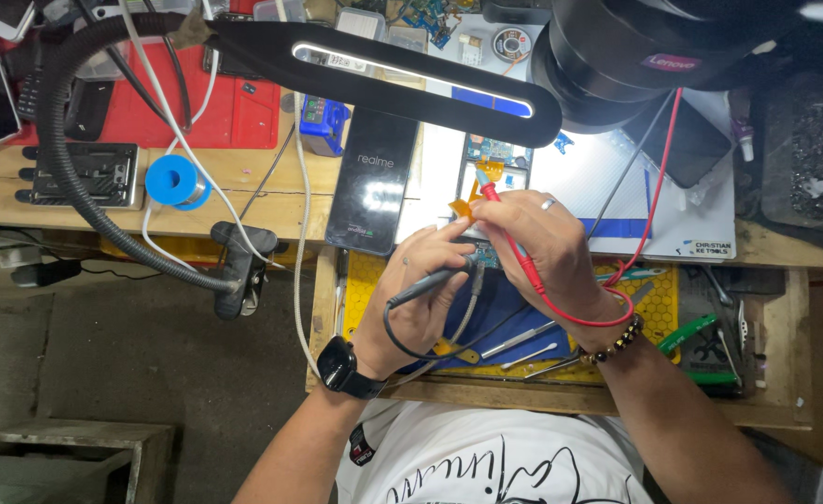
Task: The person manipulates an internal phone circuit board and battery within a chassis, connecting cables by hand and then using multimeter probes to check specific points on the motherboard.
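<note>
Two probes: you worked both on the opened phone point(488, 177).
Left hand point(421, 289): fingers closed round black probe point(430, 283).
Right hand point(547, 247): pinched tight on red probe point(505, 219).

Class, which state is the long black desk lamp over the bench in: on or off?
On. The long black desk lamp shows a bright white strip glowing along its underside, above the opened phone that both hands probe.

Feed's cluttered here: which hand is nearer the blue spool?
Left. The left hand sits right of and below the blue spool; the right hand lies farther right.
</note>
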